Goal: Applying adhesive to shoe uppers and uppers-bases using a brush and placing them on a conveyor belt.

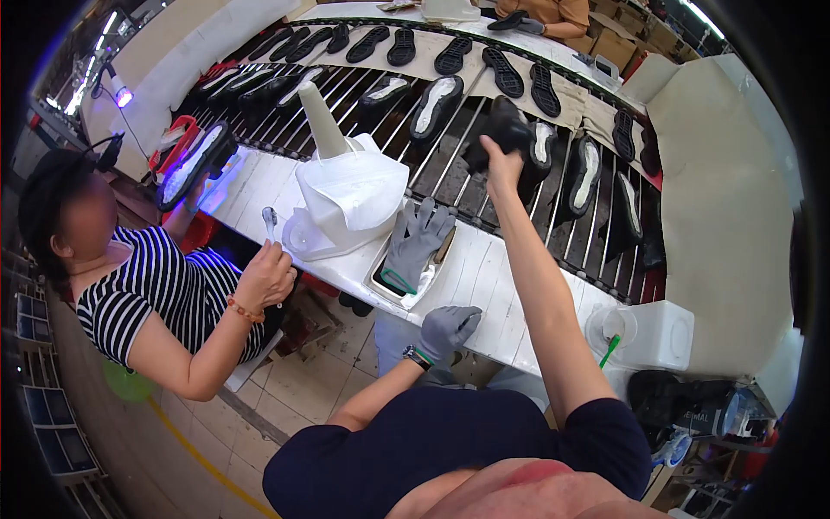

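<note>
My bare right hand (503, 173) reaches far over the rack of metal bars and grips a black shoe (508, 125); part of the shoe is blurred. Beside it lie other black shoes with pale undersides facing up, one (541, 145) just to the right and another (437, 105) to the left. My left hand (450, 330), in a grey glove, is held at the near edge of the white table (493, 298). Its fingers are curled closed and nothing shows in them. Just beyond it, a grey glove (417, 242) lies on a small white tray (389, 290).
Black soles (403, 47) line the pale cloth strip behind the rack. A white-wrapped container (350, 186) stands left of the tray. At right are a cup with a green-handled brush (610, 346) and a white jug (666, 333). A co-worker (164, 294) at left holds a shoe and brush; another person (553, 17) works opposite.
</note>
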{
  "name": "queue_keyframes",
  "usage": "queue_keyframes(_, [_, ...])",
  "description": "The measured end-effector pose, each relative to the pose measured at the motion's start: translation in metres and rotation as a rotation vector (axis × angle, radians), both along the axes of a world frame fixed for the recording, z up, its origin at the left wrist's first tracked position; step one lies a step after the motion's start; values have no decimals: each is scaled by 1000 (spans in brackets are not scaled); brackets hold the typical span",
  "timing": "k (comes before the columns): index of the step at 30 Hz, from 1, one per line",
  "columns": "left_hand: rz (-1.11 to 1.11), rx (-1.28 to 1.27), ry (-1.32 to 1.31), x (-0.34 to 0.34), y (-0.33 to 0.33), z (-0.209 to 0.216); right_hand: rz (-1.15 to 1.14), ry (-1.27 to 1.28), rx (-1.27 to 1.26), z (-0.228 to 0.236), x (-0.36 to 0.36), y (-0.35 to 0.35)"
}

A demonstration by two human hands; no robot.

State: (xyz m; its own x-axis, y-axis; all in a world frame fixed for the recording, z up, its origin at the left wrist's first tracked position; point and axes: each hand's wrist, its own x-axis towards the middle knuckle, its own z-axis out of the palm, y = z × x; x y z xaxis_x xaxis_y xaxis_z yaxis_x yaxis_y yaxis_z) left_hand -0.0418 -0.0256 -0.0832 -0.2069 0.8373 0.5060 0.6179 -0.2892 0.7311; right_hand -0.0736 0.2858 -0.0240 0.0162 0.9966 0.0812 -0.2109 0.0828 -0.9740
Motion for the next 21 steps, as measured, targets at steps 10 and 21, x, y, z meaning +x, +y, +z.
queue_keyframes(10, [-10, 24, 88, -4, 3, -1, 347, -282, -56, -91, 60, -73])
queue_keyframes(21, [-46, -21, 110, -2, -5, -4, -466, -853, 114, -86, 233, 63])
